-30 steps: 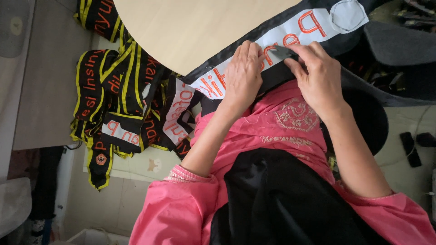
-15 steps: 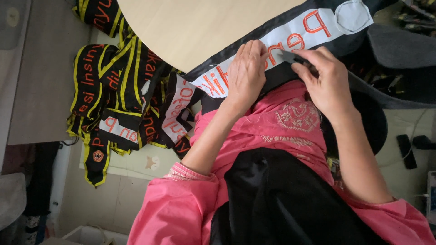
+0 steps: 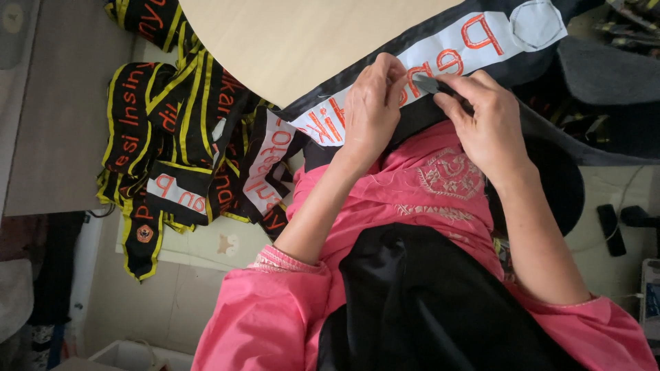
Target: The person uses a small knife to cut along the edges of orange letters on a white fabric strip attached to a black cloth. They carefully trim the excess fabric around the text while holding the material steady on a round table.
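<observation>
From my remote view, both hands work on a black sash (image 3: pixel 426 113) with a white band of orange embroidered letters, which lies across the near edge of the pale wooden tabletop (image 3: pixel 302 41) and hangs down over the lap.

The left hand (image 3: pixel 371 110) rests palm-down on the sash, fingers curled over the white band — its grip is partly closed, pressing the cloth flat rather than pinching it, as far as I can tell. Just to the right of it, nearly touching, the right hand (image 3: pixel 485 124) has its grip closed: thumb and forefinger pinch a small dark grey fold or tool (image 3: pixel 430 84) at the lower edge of the white band. I cannot tell whether that piece is cloth or something hard.

Beyond the right grip, further along the sash, a pale grey rounded patch (image 3: pixel 536 24) sits at the end of the white band. Below both grips lies the person's pink embroidered garment (image 3: pixel 426 199), with black cloth (image 3: pixel 426 302) over the lap.

Well to the left of the left grip, off the tabletop edge, a heap of black sashes (image 3: pixel 172 144) trimmed in yellow with orange lettering lies tumbled together — some with white bands as well.
</observation>
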